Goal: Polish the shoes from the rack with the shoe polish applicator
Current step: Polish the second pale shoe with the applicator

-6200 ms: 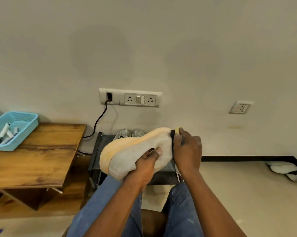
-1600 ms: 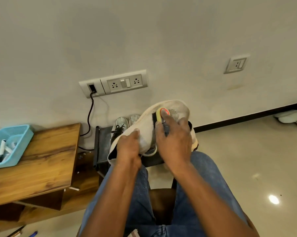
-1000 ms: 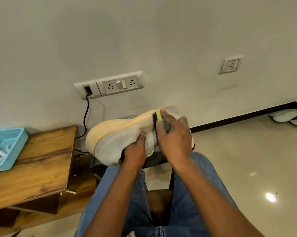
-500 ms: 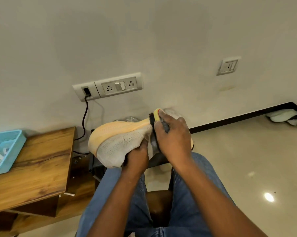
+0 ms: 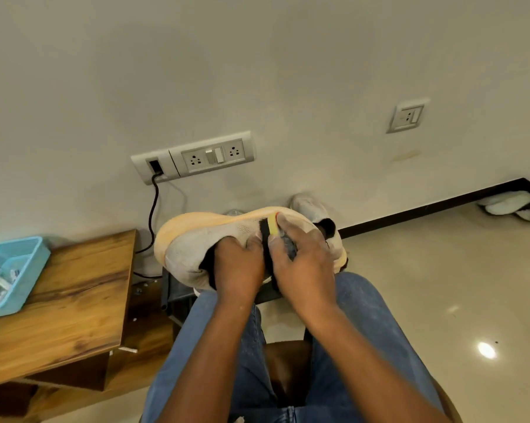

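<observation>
left hand (image 5: 237, 265) – grips one shoe (image 5: 196, 239) | right hand (image 5: 300, 257) – presses one applicator (image 5: 272, 227)

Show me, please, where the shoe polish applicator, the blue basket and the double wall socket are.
shoe polish applicator (image 5: 272, 228): head view, its yellow end.
blue basket (image 5: 34, 264): head view, its right wall.
double wall socket (image 5: 214, 155): head view, the central switch.

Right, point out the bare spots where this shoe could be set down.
The wooden table is bare from the blue basket to its right edge. The floor lies open right of the knees, up to the black skirting and the pale slippers. The rack under the shoe is mostly hidden; the lap is crowded by both hands.
</observation>
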